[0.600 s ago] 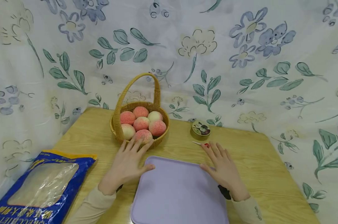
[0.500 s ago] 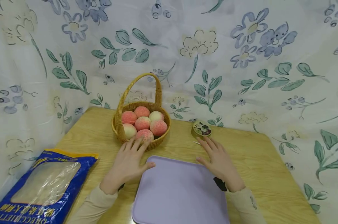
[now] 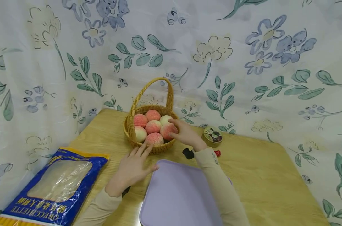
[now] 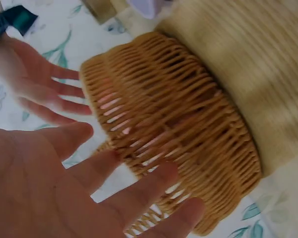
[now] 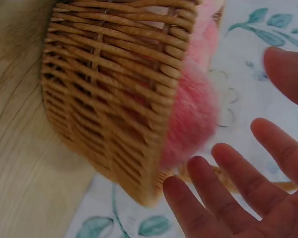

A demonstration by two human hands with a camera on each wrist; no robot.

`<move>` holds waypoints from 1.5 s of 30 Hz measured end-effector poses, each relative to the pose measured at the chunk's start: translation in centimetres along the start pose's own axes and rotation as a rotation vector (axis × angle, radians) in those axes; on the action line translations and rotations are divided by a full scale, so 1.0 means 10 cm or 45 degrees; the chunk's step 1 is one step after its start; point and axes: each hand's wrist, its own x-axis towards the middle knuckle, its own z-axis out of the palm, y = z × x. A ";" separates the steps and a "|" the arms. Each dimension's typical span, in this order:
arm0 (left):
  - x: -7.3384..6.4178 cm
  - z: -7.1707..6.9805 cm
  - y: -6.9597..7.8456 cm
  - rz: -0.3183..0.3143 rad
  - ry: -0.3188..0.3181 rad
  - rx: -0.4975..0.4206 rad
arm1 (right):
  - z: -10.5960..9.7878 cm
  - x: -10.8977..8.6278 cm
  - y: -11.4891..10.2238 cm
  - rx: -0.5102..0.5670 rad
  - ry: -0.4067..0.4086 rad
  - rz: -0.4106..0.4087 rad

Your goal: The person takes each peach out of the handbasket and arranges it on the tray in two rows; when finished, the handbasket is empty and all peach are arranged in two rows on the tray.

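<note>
At the far left from where I stand, a blue bag point(image 3: 60, 179) with a clear window lies flat on the wooden table point(image 3: 273, 175). Next comes the left hand point(image 3: 131, 171), fingers spread and holding nothing, just in front of the wicker basket point(image 3: 163, 148); I can't tell whether its fingertips touch the weave.

The basket stands upright near the back of the table, its tall handle arching over seven round fruits, some pink, some pale. The pink fruit at the right point(image 3: 166, 131) sits inside, against the rim.

In front, a lilac tray point(image 3: 179, 191) lies partly beneath the right forearm. The right hand point(image 3: 186, 133) reaches over the basket's right rim, its fingers apart, thumb separate, around that pink fruit without gripping it; contact I can't make out.

Beyond the wrist sits a round tin point(image 3: 212, 135), and near it a small red object point(image 3: 217, 153) peeks out from behind the sleeve.
</note>
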 end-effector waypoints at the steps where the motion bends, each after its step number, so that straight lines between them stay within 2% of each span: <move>1: 0.00 0.02 -0.01 -0.003 -0.010 -0.008 | 0.04 0.07 0.02 -0.004 -0.018 -0.001; 4: 0.01 0.09 -0.02 -0.001 -0.017 -0.015 | 0.13 0.22 0.06 -0.017 -0.070 0.004; 8: 0.03 0.12 -0.04 -0.010 -0.001 0.004 | 0.22 0.38 0.08 -0.126 -0.148 -0.010; 12: 0.08 0.11 -0.09 -0.011 0.009 0.000 | 0.30 0.51 0.08 -0.231 -0.208 0.026; 17: 0.14 0.08 -0.14 0.013 -0.002 -0.011 | 0.37 0.58 0.07 -0.312 -0.181 0.074; 21: 0.15 0.07 -0.14 0.019 -0.018 -0.002 | 0.36 0.56 0.07 -0.297 -0.147 0.075; 27: 0.14 0.08 -0.14 0.011 -0.041 -0.019 | 0.32 0.52 0.03 -0.286 -0.100 0.018; 32: 0.14 0.09 -0.15 0.020 -0.017 -0.021 | 0.16 0.43 -0.10 -0.231 -0.032 -0.040; 39: 0.16 0.08 -0.14 0.019 -0.034 -0.046 | -0.03 0.11 -0.24 -0.224 -0.030 -0.058; 45: 0.16 0.07 -0.16 0.028 -0.029 -0.041 | -0.02 -0.22 -0.23 -0.265 -0.013 -0.150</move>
